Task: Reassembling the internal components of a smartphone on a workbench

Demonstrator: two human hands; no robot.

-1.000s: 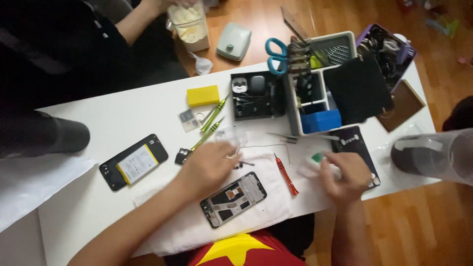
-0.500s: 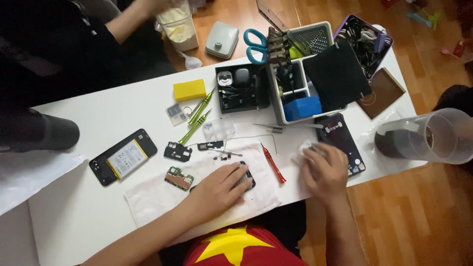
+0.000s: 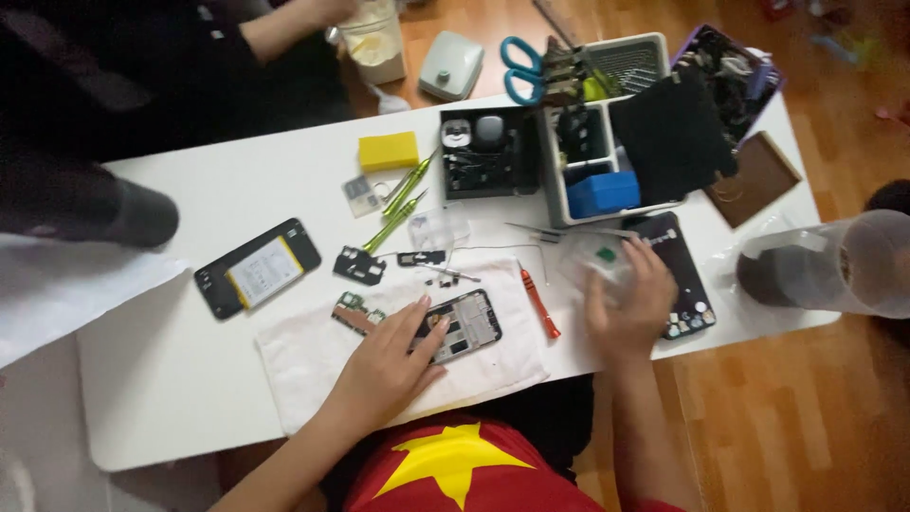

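Since half a second ago the left hand (image 3: 384, 365) has been sliding off the middle of the opened phone (image 3: 462, 325), so most of its bared inside is now showing, while the right hand (image 3: 629, 301) is staying on the same spot by the table (image 3: 152, 379) edge. Far out to the left of the left hand, a black phone back with a pale battery (image 3: 253, 268) is lying flat, well apart from it. The left hand is resting palm down on the white cloth (image 3: 313, 365), fingers spread and loosely open, gripping nothing; its fingertips (image 3: 424, 303) are touching the near left end of the opened phone, which is lying on the cloth just ahead and to the right of the hand. Just beyond the fingers a small green circuit board (image 3: 357, 313) is sitting on the cloth, and farther ahead are lying a black bracket (image 3: 359, 266) and two green screwdrivers (image 3: 403, 204). Between the two hands a red-handled tool (image 3: 538, 301) is lying just off the cloth. The right hand is pressing flat, fingers slightly curled, on a clear plastic bag (image 3: 592, 258); whether it is pinching anything I cannot tell. Just right of it a dark phone panel (image 3: 684, 275) is lying, and beyond its fingertips a grey organiser tray (image 3: 607, 175) is standing.
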